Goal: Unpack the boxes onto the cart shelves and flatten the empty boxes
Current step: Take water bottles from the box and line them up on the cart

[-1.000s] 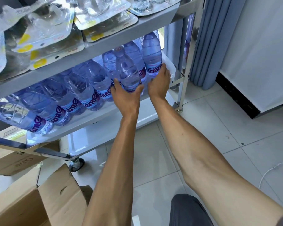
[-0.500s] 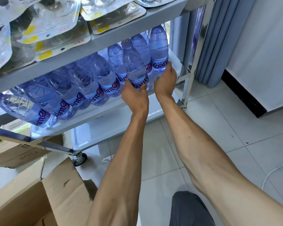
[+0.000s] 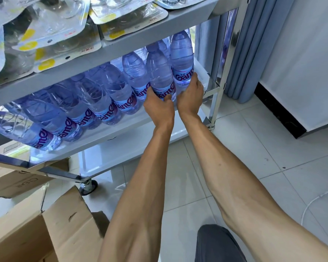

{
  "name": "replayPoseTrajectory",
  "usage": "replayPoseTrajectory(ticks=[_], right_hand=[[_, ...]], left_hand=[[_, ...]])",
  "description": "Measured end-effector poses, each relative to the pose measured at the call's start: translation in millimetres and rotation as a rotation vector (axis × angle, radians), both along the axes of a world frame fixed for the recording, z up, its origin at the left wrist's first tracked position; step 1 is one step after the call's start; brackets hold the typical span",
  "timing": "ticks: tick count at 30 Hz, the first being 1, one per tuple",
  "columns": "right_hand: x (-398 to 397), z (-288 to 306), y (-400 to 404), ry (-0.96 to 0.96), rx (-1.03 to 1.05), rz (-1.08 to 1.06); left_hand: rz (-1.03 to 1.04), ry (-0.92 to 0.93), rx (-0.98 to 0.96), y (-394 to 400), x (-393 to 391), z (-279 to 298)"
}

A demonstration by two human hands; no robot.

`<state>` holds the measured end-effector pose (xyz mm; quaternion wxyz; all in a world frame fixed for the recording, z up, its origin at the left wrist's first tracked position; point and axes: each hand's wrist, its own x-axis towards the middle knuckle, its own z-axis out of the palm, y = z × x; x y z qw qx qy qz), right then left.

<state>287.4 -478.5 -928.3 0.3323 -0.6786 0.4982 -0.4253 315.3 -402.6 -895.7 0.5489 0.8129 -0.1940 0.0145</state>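
Several blue water bottles (image 3: 110, 99) with labels stand in rows on the cart's middle shelf (image 3: 95, 140). My left hand (image 3: 159, 108) grips the base of a front bottle (image 3: 159, 72). To its right, my right hand (image 3: 189, 97) holds the bottom of the rightmost bottle (image 3: 182, 59) near the shelf's right end. An open cardboard box (image 3: 55, 225) sits on the floor at the lower left, its inside mostly out of sight.
The top shelf (image 3: 121, 44) carries clear blister packs (image 3: 51, 31). A second cardboard box (image 3: 17, 180) lies under the cart's left end, by a caster wheel (image 3: 88, 187). A blue curtain (image 3: 254, 46) and white panel stand at right. My knee (image 3: 218, 242) is below.
The view has shifted slightly. Both hands have moved a little deeper and rightward on the shelf with the two front bottles, which now stand closer to the right end.
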Motion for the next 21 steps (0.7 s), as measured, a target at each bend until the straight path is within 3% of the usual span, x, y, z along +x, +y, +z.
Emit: replayPoseTrajectory(ticks=[4,11,21], right_hand=[[0.4,-2.3,-2.1,0.014,0.003,0.018],[0.1,-3.0,-2.7,-0.028,0.019,0.019],[-0.4,16.5,-26.8,-0.032,0.029,0.058]], left_hand=[[-0.001,0.004,0.016,-9.2,5.3,-0.1],[0.18,0.091,0.055,-16.5,1.4,-8.9],[0.166,0.047,0.198,-18.1,16.1,-13.1]])
